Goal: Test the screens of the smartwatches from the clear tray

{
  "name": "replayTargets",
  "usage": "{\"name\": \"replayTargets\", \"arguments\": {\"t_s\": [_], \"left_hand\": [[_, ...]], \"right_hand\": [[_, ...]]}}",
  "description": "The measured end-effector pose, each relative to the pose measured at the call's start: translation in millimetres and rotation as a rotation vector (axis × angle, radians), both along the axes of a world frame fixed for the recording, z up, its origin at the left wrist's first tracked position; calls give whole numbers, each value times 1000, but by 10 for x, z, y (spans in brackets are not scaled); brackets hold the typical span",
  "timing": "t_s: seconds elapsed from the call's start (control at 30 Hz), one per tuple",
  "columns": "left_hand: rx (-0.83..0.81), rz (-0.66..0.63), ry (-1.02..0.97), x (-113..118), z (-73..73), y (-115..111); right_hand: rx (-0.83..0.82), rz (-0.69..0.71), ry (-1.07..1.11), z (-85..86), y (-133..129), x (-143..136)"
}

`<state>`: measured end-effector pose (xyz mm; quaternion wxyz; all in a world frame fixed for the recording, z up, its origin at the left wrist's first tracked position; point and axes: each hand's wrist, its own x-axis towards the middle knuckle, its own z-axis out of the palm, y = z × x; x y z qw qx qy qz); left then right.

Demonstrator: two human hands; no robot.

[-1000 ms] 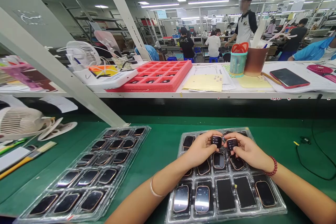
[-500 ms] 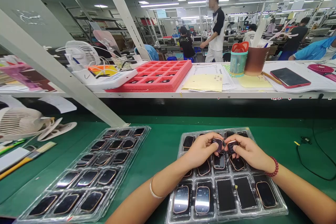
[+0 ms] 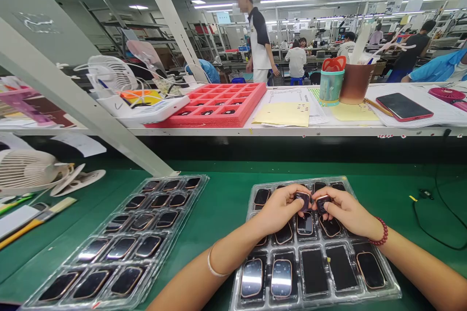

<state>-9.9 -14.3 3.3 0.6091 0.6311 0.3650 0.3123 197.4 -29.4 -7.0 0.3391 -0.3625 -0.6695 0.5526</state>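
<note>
Above the back rows of a clear plastic tray (image 3: 268, 247), my two hands are close together, each pinching a smartwatch. My left hand (image 3: 282, 208) is closed on one smartwatch (image 3: 301, 200), thumb across its dark screen. In my right hand (image 3: 345, 211) is a second smartwatch (image 3: 322, 204), its screen tipped toward me and faintly lit. More watches with gold-coloured rims lie in the tray below; two at the front left have lit screens. Two front compartments (image 3: 314, 272) hold only dark lining, one with a small yellow bit at its edge. My forearms cover part of the tray.
Another clear tray (image 3: 146, 272) of watches lies to the left. A white fan (image 3: 29, 170) and a brush (image 3: 40, 218) are at far left. The shelf (image 3: 277, 131) behind bears a red foam tray (image 3: 219, 107), cups and a phone (image 3: 404, 107). A cable (image 3: 419, 228) lies right.
My hands and both watches stay almost in place. In the background, a walking person has moved to the left, uncovering a seated person in white.
</note>
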Motion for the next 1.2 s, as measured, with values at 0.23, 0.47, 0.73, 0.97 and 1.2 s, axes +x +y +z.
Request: {"name": "replayTargets", "arguments": {"t_s": [0.23,0.47,0.73,0.97,1.2], "left_hand": [[6,5,9,3,-11,5],[42,68,-12,5,9,-3],[57,97,-67,0,-2,18],[37,88,-18,13,23,0],[31,108,-23,7,43,-9]], "right_hand": [[8,9,-12,-9,5,7],[5,-15,23,-25,0,1],[23,38,15,-42,-10,16],[-10,-1,24,-45,3,17],[56,37,-9,-29,-20,12]]}}
